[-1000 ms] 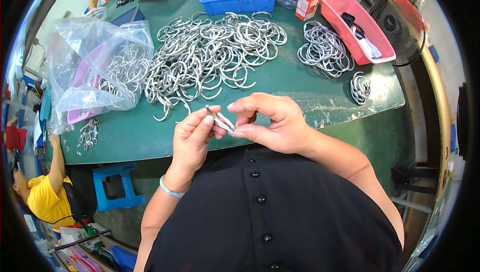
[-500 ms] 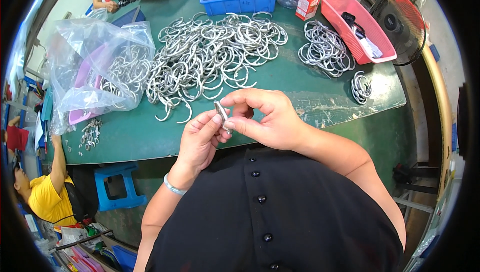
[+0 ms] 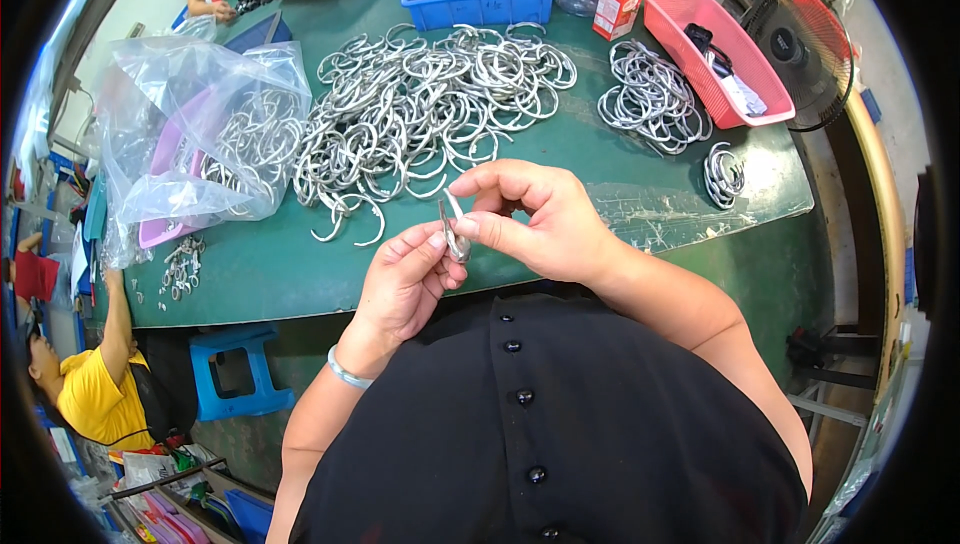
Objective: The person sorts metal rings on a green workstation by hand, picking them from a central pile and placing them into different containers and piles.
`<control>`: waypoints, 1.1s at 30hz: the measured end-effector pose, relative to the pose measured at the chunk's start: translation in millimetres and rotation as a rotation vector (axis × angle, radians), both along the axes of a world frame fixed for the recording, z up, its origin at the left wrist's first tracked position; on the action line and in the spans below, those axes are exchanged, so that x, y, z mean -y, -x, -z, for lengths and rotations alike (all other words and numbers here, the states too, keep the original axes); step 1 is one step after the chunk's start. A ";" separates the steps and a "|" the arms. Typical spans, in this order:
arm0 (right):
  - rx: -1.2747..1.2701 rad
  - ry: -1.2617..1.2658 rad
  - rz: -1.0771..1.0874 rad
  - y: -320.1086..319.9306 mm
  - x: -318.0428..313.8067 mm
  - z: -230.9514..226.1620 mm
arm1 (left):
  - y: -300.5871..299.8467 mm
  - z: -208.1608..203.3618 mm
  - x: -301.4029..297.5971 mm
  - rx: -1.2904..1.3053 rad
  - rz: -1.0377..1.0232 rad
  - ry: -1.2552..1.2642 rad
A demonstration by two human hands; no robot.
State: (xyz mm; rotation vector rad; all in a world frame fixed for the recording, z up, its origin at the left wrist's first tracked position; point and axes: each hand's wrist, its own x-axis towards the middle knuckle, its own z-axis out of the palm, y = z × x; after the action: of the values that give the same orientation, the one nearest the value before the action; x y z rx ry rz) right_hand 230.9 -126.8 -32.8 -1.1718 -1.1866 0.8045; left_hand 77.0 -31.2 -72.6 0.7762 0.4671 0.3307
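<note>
Above the table's near edge, both of my hands meet at silver metal ring pieces (image 3: 460, 248) seen almost edge-on. Two narrow ends stand apart at the top; whether they belong to one bangle or two I cannot tell. My left hand (image 3: 400, 282) pinches the lower part between thumb and fingers. With thumb and forefinger, my right hand (image 3: 548, 219) grips the paler upper piece. Just beyond lies a large heap of open silver bangles (image 3: 430, 109), a few loose ones at its near edge. Bangles in a smaller pile (image 3: 655, 99) and a neat stack (image 3: 723, 176) sit to the right.
A blue bin (image 3: 480, 14) with small metal parts stands behind the heap. Right of it are a red carton (image 3: 618, 8), a pink basket (image 3: 720, 74) and a fan (image 3: 790, 49). Clear plastic bag (image 3: 140, 94) at left; person in yellow (image 3: 95, 399) beside a blue stool (image 3: 235, 376).
The pieces, lying together before, now show a gap between their upper ends. My right hand has shifted slightly up with the paler one. My left hand stays nearly in place.
</note>
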 end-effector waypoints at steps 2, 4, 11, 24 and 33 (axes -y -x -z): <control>-0.035 0.018 -0.006 -0.3 -0.1 -0.5 | -0.4 0.4 -0.3 0.015 0.005 0.017; -0.049 0.031 -0.003 -0.7 0.1 -0.8 | 0.1 2.9 -1.1 0.027 0.018 0.012; -0.079 0.072 -0.016 -2.4 1.5 -2.5 | -1.2 0.0 1.1 0.014 0.019 0.051; -0.082 0.073 -0.023 4.9 -0.7 -7.2 | -2.6 1.8 2.1 0.017 0.022 0.084; -0.024 0.080 0.041 -3.2 1.2 3.3 | -3.7 -6.2 5.3 -0.146 -0.028 -0.013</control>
State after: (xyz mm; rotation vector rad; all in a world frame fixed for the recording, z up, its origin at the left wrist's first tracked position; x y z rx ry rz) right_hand 234.1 -128.0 -36.1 -1.2447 -1.1156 0.8394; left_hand 80.8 -36.5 -66.3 0.8101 0.6142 0.3048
